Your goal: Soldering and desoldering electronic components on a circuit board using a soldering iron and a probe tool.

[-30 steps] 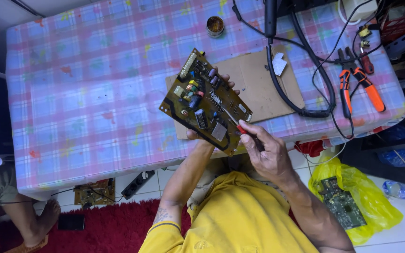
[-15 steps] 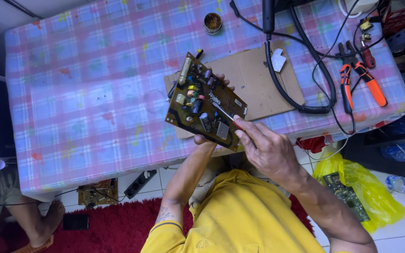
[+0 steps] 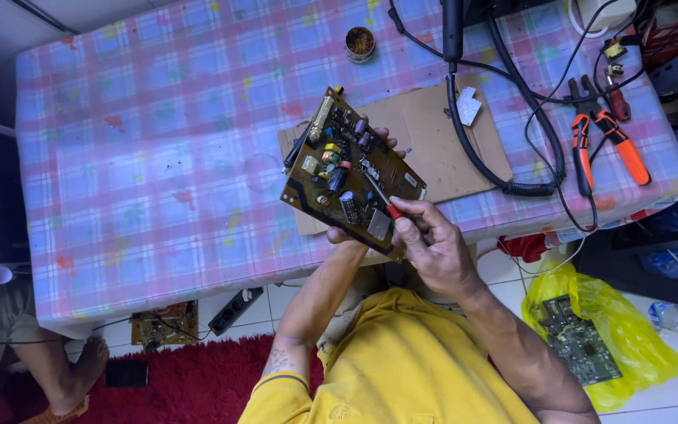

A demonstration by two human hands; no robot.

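A brown circuit board (image 3: pixel 352 174) studded with capacitors and coils is held tilted above the table's near edge. My left hand (image 3: pixel 348 235) grips it from underneath, mostly hidden, with fingertips showing at the board's far edge. My right hand (image 3: pixel 433 247) pinches a thin tool with a red handle (image 3: pixel 382 200), its metal tip resting on the board's components near the middle.
A cardboard sheet (image 3: pixel 433 137) lies on the pink-blue checked tablecloth (image 3: pixel 158 141). Orange-handled pliers (image 3: pixel 602 141), black cables (image 3: pixel 512 118) and a small round tin (image 3: pixel 360 43) lie behind. On the floor: a yellow bag with a board (image 3: pixel 590 338), another board (image 3: pixel 162 326), someone's foot (image 3: pixel 80 377).
The board and both hands have shifted slightly left and nearer to me. The tool tip stays on the board's components.
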